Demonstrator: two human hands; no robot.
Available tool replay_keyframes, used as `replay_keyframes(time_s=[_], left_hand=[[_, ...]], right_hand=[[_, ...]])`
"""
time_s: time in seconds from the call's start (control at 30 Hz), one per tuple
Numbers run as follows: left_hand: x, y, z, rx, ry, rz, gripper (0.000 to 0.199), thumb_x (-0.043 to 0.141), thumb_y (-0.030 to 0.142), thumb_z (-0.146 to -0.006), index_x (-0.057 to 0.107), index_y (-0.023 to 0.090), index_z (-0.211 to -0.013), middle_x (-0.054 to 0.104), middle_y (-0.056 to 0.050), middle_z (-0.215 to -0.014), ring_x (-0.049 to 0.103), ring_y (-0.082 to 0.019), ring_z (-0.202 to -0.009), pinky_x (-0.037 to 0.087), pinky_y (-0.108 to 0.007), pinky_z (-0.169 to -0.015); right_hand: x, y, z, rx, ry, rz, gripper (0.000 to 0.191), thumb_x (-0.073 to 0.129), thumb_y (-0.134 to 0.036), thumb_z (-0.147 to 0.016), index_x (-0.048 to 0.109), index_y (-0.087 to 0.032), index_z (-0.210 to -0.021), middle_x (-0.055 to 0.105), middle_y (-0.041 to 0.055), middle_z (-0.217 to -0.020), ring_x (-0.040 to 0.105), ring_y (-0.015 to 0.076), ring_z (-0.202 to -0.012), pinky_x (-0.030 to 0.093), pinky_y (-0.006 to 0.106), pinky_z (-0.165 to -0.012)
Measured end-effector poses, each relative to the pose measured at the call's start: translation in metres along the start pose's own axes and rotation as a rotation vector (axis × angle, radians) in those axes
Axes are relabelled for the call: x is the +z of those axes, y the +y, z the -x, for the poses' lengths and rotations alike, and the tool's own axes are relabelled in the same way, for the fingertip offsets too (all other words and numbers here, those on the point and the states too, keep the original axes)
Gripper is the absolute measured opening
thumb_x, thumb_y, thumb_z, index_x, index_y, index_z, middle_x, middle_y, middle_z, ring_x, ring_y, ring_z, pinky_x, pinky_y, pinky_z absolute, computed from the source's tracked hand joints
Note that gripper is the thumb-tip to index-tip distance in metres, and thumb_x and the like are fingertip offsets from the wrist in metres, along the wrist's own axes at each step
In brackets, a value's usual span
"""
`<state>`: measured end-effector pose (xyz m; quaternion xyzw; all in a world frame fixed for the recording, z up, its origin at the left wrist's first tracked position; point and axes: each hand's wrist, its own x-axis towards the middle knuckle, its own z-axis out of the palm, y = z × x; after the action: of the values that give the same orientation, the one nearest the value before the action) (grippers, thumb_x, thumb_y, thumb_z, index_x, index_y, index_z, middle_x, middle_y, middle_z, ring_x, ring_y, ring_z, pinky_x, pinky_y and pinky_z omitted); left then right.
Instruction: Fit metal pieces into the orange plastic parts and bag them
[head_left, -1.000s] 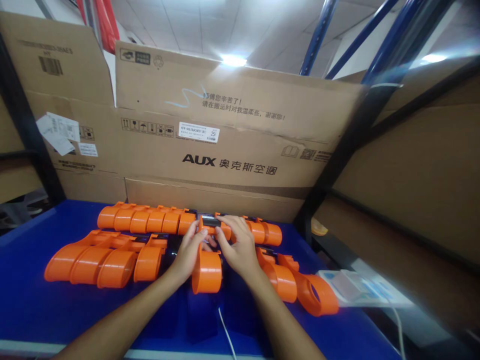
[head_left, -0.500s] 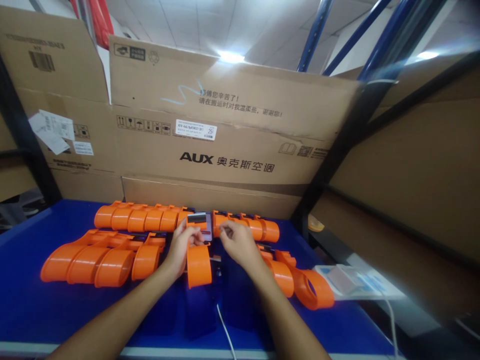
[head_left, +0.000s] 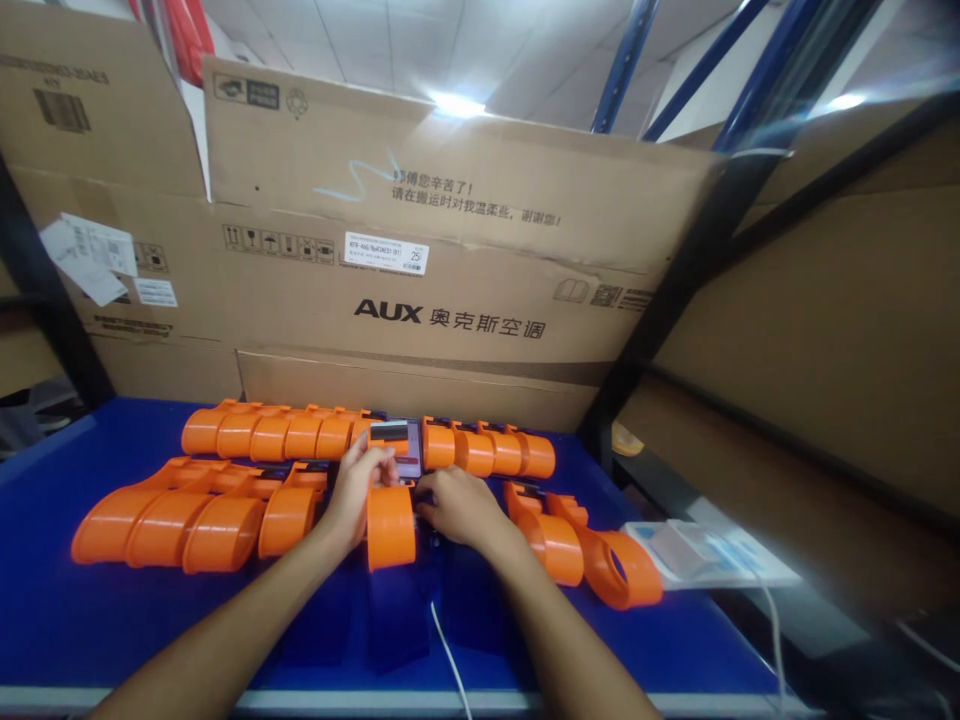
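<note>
My left hand [head_left: 360, 488] is closed around the upper part of an orange piece [head_left: 391, 528] whose round, wide end hangs toward me. Just right of that piece, my right hand [head_left: 456, 505] has its fingers curled together over a dark spot; what they pinch is hidden. Behind my hands lies a phone [head_left: 409, 458] with its screen lit. Similar orange pieces stand in a back row [head_left: 305, 438] and in a nearer row [head_left: 221, 532] on the left, with others [head_left: 551, 548] on the right.
A blue table [head_left: 300, 630] carries everything. A large cardboard sheet [head_left: 420, 270] rises behind it, beside a black post [head_left: 637, 350]. At the right edge sits a white tray [head_left: 750, 570]; a white cable [head_left: 450, 655] runs to the front edge.
My right hand has moved down and left, from beside the phone to the right side of the held orange piece. The view has shifted slightly.
</note>
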<state>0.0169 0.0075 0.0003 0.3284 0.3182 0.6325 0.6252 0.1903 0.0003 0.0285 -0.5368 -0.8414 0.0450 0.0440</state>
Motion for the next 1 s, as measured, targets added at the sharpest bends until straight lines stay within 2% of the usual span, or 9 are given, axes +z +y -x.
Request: replay_keyframes(time_s=[0.2, 0.4, 0.47, 0.53, 0.6, 0.67, 0.73, 0.87, 1.0], left_hand=[[-0.001, -0.001, -0.002, 0.004, 0.005, -0.018, 0.031, 0.077, 0.030, -0.067, 0.053, 0.020, -0.084, 0.061, 0.005, -0.061, 0.054, -0.011, -0.050, 0.045, -0.022, -0.050], [-0.001, -0.006, -0.003, -0.013, -0.061, -0.075, 0.029, 0.075, 0.034, -0.071, 0.054, 0.020, -0.084, 0.063, 0.003, -0.062, 0.056, -0.012, -0.052, 0.044, -0.022, -0.052], [0.000, -0.007, -0.002, 0.020, -0.086, -0.126, 0.029, 0.075, 0.036, -0.073, 0.056, 0.019, -0.087, 0.064, 0.002, -0.063, 0.059, -0.012, -0.055, 0.046, -0.022, -0.055], [0.002, -0.008, -0.001, 0.061, -0.103, -0.205, 0.031, 0.075, 0.037, -0.074, 0.057, 0.019, -0.091, 0.065, 0.002, -0.065, 0.061, -0.013, -0.056, 0.047, -0.023, -0.057], [0.003, -0.008, 0.001, 0.077, -0.128, -0.287, 0.032, 0.075, 0.039, -0.077, 0.057, 0.018, -0.095, 0.065, 0.001, -0.066, 0.061, -0.013, -0.055, 0.047, -0.024, -0.056], [0.003, -0.009, 0.002, 0.068, -0.161, -0.349, 0.033, 0.072, 0.041, -0.081, 0.057, 0.018, -0.098, 0.066, 0.001, -0.068, 0.061, -0.013, -0.054, 0.046, -0.023, -0.054], [0.003, -0.009, 0.003, 0.060, -0.184, -0.379, 0.034, 0.070, 0.044, -0.083, 0.055, 0.019, -0.100, 0.065, 0.001, -0.069, 0.061, -0.013, -0.052, 0.046, -0.024, -0.053], [0.003, -0.008, 0.003, 0.065, -0.205, -0.388, 0.035, 0.069, 0.046, -0.084, 0.054, 0.019, -0.099, 0.063, 0.003, -0.068, 0.059, -0.012, -0.051, 0.047, -0.024, -0.053], [0.006, -0.007, 0.004, 0.042, -0.212, -0.361, 0.037, 0.071, 0.046, -0.083, 0.052, 0.020, -0.102, 0.059, 0.005, -0.065, 0.056, -0.010, -0.049, 0.045, -0.022, -0.051]], right_hand=[[-0.003, 0.005, 0.002, -0.032, 0.163, -0.111, 0.011, 0.065, -0.022, -0.081, 0.068, -0.020, -0.091, 0.072, 0.0088, -0.099, 0.066, 0.0239, -0.094, 0.044, 0.029, -0.075], [-0.008, 0.009, 0.000, 0.006, 0.350, -0.486, 0.006, 0.061, -0.024, -0.084, 0.057, -0.022, -0.087, 0.061, -0.0010, -0.071, 0.058, 0.0169, -0.065, 0.041, 0.026, -0.059], [-0.007, 0.009, -0.002, -0.015, 0.426, -0.628, 0.009, 0.063, -0.026, -0.084, 0.056, -0.022, -0.089, 0.059, -0.0023, -0.069, 0.056, 0.0163, -0.061, 0.042, 0.026, -0.056], [-0.006, 0.009, -0.004, -0.063, 0.483, -0.779, 0.014, 0.064, -0.029, -0.085, 0.057, -0.023, -0.096, 0.061, -0.0009, -0.075, 0.057, 0.0162, -0.061, 0.045, 0.026, -0.055], [-0.005, 0.009, -0.005, -0.111, 0.518, -0.908, 0.028, 0.064, -0.031, -0.087, 0.059, -0.024, -0.114, 0.065, 0.0017, -0.084, 0.060, 0.0167, -0.063, 0.050, 0.028, -0.056], [-0.003, 0.010, -0.006, -0.144, 0.535, -0.974, 0.046, 0.063, -0.031, -0.089, 0.053, -0.026, -0.134, 0.067, 0.0042, -0.093, 0.063, 0.0176, -0.067, 0.055, 0.031, -0.060], [-0.001, 0.011, -0.007, -0.154, 0.537, -0.979, 0.054, 0.062, -0.031, -0.090, 0.050, -0.027, -0.143, 0.068, 0.0051, -0.094, 0.065, 0.0188, -0.071, 0.058, 0.033, -0.065], [0.003, 0.015, -0.010, -0.119, 0.557, -1.026, 0.040, 0.063, -0.032, -0.090, 0.062, -0.025, -0.130, 0.070, 0.0059, -0.092, 0.070, 0.0215, -0.081, 0.060, 0.035, -0.074], [0.004, 0.013, -0.008, -0.092, 0.556, -1.192, 0.034, 0.070, -0.033, -0.085, 0.061, -0.024, -0.116, 0.073, 0.0064, -0.099, 0.073, 0.0236, -0.094, 0.060, 0.036, -0.083]])
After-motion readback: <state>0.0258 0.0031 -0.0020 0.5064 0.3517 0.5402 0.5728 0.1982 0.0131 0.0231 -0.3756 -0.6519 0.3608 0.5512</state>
